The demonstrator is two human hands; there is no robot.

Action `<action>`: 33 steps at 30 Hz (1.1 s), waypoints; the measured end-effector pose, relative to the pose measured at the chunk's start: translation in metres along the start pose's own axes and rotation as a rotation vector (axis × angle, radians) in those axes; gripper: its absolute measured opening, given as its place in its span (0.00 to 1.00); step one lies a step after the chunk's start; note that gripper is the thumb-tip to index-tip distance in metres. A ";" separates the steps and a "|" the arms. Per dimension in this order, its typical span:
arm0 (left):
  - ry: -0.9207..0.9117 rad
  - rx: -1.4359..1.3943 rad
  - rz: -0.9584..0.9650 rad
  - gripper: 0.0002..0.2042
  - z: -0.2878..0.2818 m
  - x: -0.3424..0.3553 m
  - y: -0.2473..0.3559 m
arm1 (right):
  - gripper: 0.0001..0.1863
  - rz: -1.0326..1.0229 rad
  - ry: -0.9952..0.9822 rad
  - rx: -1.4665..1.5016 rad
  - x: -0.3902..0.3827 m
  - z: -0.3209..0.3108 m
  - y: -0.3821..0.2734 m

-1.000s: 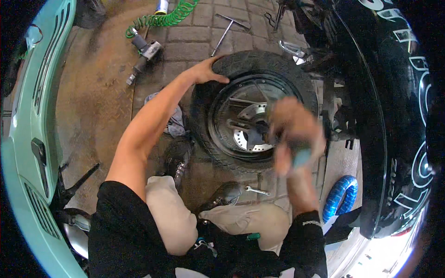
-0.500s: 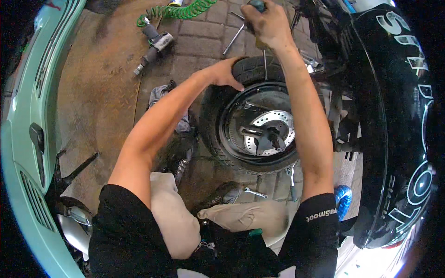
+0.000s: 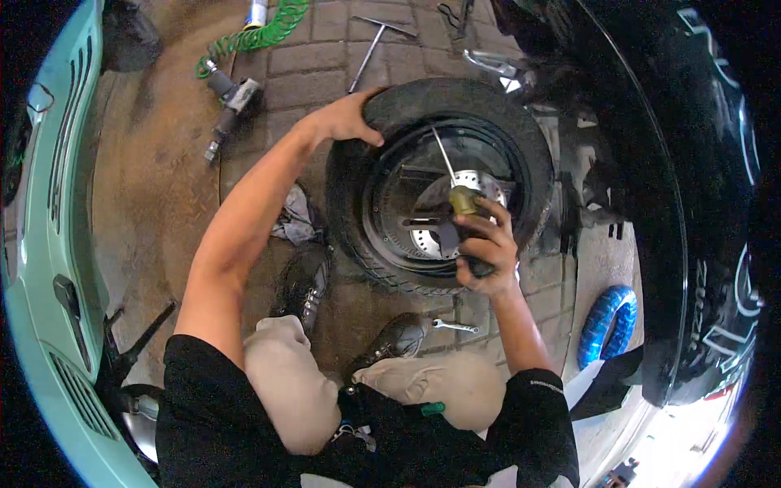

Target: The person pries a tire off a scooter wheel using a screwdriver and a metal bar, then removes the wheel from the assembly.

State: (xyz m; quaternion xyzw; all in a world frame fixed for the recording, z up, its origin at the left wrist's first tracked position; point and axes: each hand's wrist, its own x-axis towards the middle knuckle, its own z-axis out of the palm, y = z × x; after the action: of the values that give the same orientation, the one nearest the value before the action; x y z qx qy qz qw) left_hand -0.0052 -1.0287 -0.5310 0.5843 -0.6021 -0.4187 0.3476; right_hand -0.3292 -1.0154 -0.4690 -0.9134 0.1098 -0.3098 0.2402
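Observation:
A black tyre on a wheel [image 3: 351,199] lies on the floor, with a perforated silver disc [image 3: 425,242] at its hub. My left hand [image 3: 346,122] grips the tyre's upper-left edge, thumb toward the rim, fingers over the tread. My right hand [image 3: 488,244] is closed on a screwdriver [image 3: 464,198] with a yellowish, dark-ended handle. It is over the hub, and the long thin shaft angles up-left to near the top inner rim. Whether the tip touches the rim I cannot tell. Part of the disc is hidden behind this hand and tool.
An impact gun [image 3: 240,98] on a green coiled hose [image 3: 268,34], a T-handle wrench [image 3: 370,49], a spanner [image 3: 455,327], a grey rag [image 3: 293,211] and a coiled blue item [image 3: 606,325] lie around. A mint panel [image 3: 57,244] flanks left, black bodywork [image 3: 691,203] right.
My right hand with the screwdriver rose above the tyre's far edge half a second ago and has come back down over the hub. My left hand still holds the tyre.

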 end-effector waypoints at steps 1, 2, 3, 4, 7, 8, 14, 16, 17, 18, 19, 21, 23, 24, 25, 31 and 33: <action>-0.027 -0.101 -0.034 0.46 -0.003 -0.003 -0.005 | 0.14 0.015 0.001 -0.030 -0.010 0.009 0.001; -0.042 -0.095 -0.021 0.46 -0.001 -0.001 -0.006 | 0.15 0.038 -0.001 -0.078 -0.022 0.014 0.002; -0.038 -0.064 -0.010 0.46 0.000 0.001 -0.007 | 0.18 0.024 -0.055 -0.155 -0.036 0.016 0.004; -0.031 -0.031 0.001 0.47 0.001 0.004 -0.004 | 0.18 0.030 -0.041 -0.168 -0.054 0.018 0.006; -0.024 0.070 0.025 0.48 0.002 0.002 0.007 | 0.28 0.103 -0.061 -0.353 -0.080 0.022 0.005; -0.030 0.070 0.023 0.48 0.004 0.001 0.003 | 0.28 0.109 -0.060 -0.352 -0.074 0.021 -0.005; -0.008 -0.097 -0.003 0.46 0.004 -0.001 -0.009 | 0.31 0.128 -0.094 -0.267 -0.006 0.000 -0.034; -0.001 -0.107 0.005 0.46 0.006 0.002 -0.006 | 0.28 0.136 -0.055 -0.198 0.001 -0.005 -0.032; -0.004 -0.108 0.012 0.46 0.006 0.002 -0.003 | 0.25 0.115 -0.007 -0.178 -0.006 -0.002 -0.028; -0.009 -0.061 0.006 0.46 0.006 0.001 -0.001 | 0.22 0.093 0.040 -0.159 -0.012 0.002 -0.024; -0.010 -0.014 0.002 0.46 0.006 0.000 0.002 | 0.17 0.080 0.056 -0.202 -0.021 0.009 -0.026; 0.018 0.042 0.056 0.46 0.004 -0.003 0.000 | 0.15 0.106 0.093 -0.202 -0.035 0.012 -0.034; -0.045 -0.023 0.008 0.46 0.005 -0.004 0.004 | 0.13 0.089 0.141 -0.196 -0.040 0.012 -0.038; -0.044 -0.021 0.001 0.46 0.004 -0.004 0.003 | 0.13 0.089 0.141 -0.189 -0.039 0.012 -0.040; -0.053 -0.057 -0.016 0.46 0.003 -0.003 0.001 | 0.13 0.158 0.126 -0.173 -0.031 0.008 -0.044; -0.022 -0.064 0.033 0.47 0.002 0.005 -0.031 | 0.13 0.049 0.229 -0.045 0.044 0.008 -0.028; -0.021 -0.090 0.054 0.48 0.002 0.013 -0.033 | 0.12 -0.129 0.152 0.075 0.079 0.011 -0.028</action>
State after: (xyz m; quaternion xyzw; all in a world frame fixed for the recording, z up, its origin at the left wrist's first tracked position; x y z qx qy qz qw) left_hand 0.0054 -1.0408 -0.5626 0.5470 -0.6018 -0.4419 0.3785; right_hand -0.2589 -1.0153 -0.4216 -0.8828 0.0571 -0.3969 0.2448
